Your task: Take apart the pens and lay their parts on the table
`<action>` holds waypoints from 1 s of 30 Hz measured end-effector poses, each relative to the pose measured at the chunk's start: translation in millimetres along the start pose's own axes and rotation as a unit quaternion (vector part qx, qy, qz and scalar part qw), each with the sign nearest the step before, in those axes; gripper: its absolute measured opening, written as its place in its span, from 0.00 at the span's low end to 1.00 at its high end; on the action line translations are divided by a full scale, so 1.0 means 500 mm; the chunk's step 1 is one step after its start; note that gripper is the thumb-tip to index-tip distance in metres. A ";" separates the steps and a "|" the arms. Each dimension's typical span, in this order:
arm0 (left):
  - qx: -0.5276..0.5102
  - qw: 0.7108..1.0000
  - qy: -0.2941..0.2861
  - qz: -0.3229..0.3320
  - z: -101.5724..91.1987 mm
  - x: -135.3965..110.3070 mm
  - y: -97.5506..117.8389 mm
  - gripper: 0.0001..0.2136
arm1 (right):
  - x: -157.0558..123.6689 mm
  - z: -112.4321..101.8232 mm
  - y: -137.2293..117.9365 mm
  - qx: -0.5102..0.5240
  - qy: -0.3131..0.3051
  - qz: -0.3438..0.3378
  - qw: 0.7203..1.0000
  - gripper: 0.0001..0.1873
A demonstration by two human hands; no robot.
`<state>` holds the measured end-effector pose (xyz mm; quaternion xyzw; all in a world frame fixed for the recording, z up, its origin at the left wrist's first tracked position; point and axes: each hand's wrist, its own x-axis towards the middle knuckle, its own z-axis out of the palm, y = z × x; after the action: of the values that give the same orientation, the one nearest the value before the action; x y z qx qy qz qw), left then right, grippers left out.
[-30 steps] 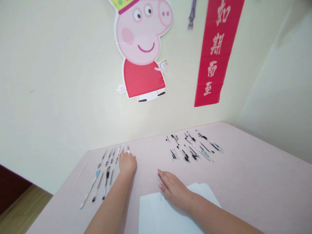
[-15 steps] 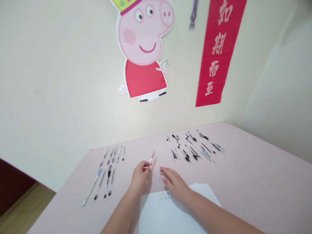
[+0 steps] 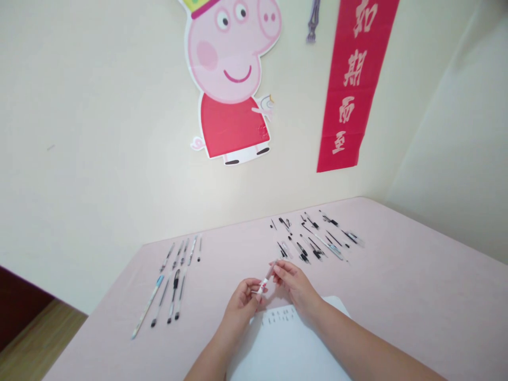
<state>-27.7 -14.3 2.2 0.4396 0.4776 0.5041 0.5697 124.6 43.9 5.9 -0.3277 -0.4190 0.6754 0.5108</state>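
A white pen with a pinkish cap end and small red marks is held between my two hands, tilted up to the right. My left hand grips its lower part, thumb and fingers closed round it. Fingertips of my right hand pinch the upper pinkish end. Below both hands lies a sheet of white paper with short rows of dark marks along its top edge.
On the left of the pink-covered table, several pens and refills lie in two rows. Loose pen parts, caps and refills spread over the back right. A wall with a pig cutout and a red banner rises behind.
My left hand has moved right and nearer with the pen. My right hand, free before, has come up and taken hold of the pen's pinkish end.
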 end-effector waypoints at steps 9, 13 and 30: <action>0.176 0.978 0.092 0.071 -0.011 0.007 -0.012 0.11 | -0.008 0.004 0.005 -0.028 -0.011 0.014 0.999 0.15; 0.249 0.955 0.114 0.110 -0.014 0.006 -0.009 0.08 | -0.006 0.003 0.004 -0.019 0.006 0.011 1.000 0.17; 0.271 0.951 0.111 0.100 -0.012 0.000 -0.001 0.11 | -0.002 -0.015 0.016 -0.089 0.000 -0.009 0.996 0.14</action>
<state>-33.3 -14.4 0.8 0.5640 0.6103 0.4555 0.3194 128.0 43.4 -4.2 -0.3680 -0.4803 0.6305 0.4862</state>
